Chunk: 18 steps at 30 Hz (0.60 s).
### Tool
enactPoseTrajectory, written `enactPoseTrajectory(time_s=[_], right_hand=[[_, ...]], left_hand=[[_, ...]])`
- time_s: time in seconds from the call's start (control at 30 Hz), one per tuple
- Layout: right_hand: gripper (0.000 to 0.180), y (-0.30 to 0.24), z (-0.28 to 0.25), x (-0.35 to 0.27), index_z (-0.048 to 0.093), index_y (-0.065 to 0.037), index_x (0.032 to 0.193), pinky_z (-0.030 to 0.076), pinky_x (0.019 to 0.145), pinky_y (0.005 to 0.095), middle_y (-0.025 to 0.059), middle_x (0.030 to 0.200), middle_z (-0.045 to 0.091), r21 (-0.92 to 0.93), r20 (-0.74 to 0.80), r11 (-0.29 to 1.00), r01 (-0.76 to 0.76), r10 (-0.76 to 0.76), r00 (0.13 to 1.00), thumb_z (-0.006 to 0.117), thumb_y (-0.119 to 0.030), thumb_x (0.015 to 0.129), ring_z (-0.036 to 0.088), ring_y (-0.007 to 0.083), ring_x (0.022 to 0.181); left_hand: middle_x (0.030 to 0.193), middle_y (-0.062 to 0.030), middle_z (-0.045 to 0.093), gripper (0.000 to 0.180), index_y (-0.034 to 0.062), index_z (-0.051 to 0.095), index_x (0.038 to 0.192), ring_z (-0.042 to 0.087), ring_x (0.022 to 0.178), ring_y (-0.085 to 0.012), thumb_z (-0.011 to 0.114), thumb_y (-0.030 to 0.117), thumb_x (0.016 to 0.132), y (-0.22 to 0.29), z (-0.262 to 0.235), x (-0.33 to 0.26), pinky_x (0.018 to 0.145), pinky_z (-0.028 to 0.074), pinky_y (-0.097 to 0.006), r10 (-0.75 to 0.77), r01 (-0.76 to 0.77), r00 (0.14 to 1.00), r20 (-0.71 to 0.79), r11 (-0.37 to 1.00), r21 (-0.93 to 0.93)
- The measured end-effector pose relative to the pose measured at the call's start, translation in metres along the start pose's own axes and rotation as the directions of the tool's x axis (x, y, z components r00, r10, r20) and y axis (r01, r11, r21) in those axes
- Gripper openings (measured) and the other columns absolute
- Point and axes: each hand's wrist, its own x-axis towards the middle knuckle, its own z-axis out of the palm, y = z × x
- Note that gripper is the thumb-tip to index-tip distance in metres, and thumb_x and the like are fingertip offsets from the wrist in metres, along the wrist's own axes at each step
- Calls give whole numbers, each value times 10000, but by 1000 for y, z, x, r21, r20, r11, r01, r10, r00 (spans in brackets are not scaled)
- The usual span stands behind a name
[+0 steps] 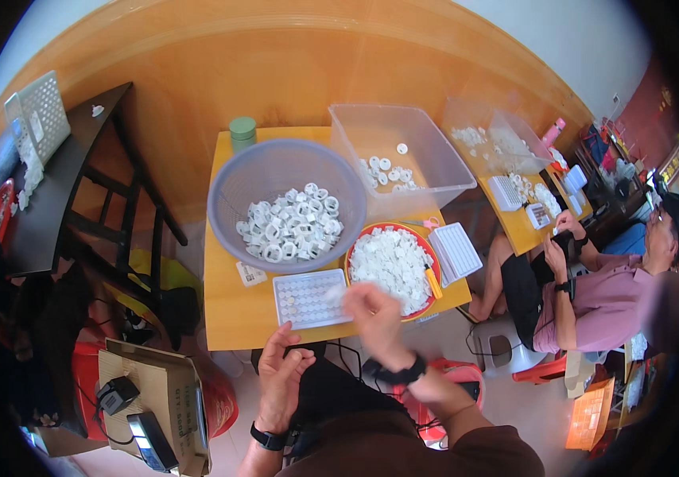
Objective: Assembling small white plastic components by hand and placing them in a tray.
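Observation:
My left hand (pixel 280 378) is held up at the table's front edge, its fingers apart and nothing seen in them. Beyond it lies a white tray (pixel 298 320) with rows of round pockets. My right hand (pixel 377 314) is smeared by motion over the tray's right end and the near side of a red-rimmed bowl (pixel 437 262). A whitish blur shows by its fingertips; whether they grip it is unclear. Small white plastic pieces (pixel 391 261) fill the bowl, and an orange-handled tool (pixel 433 282) rests on its right rim.
Behind the tray stands a grey basket (pixel 224 211) of white ring-shaped parts, beside a clear bin (pixel 455 179) and a green canister (pixel 242 131). Stacked white trays (pixel 457 253) sit at the right edge. A co-worker (pixel 602 298) sits at another table; a cardboard box (pixel 153 397) stands lower left.

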Motion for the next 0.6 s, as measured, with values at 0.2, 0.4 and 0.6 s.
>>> enactPoseTrajectory(time_s=[0.2, 0.4, 0.6], right_hand=[[128, -41, -89, 123, 609, 35, 933, 458, 587, 219, 41, 752, 607, -439, -234, 840, 320, -450, 862, 581, -14, 819, 563, 93, 654], [159, -145, -38, 64, 630, 20, 888, 486, 624, 261, 111, 851, 630, -288, 94, 749, 597, -598, 796, 609, 29, 731, 614, 207, 723], [232, -234, -49, -24, 524, -58, 605, 436, 454, 311, 104, 555, 533, 587, 32, 310, 748, -932, 361, 456, -101, 823, 505, 211, 452]], left_hand=[[939, -60, 592, 254, 1, 562, 1108, 592, 839, -145, 550, 19, 855, 6, -23, -7, 785, 500, -277, -90, 83, 991, 100, 994, 74], [952, -74, 605, 227, -3, 580, 1090, 595, 849, -139, 538, 42, 871, 5, -37, -9, 786, 500, -275, -128, 110, 987, 94, 978, 178], [941, -65, 612, 224, -2, 585, 1086, 601, 838, -134, 542, 72, 879, -2, -23, -10, 771, 503, -266, -178, 140, 973, 146, 961, 240]])
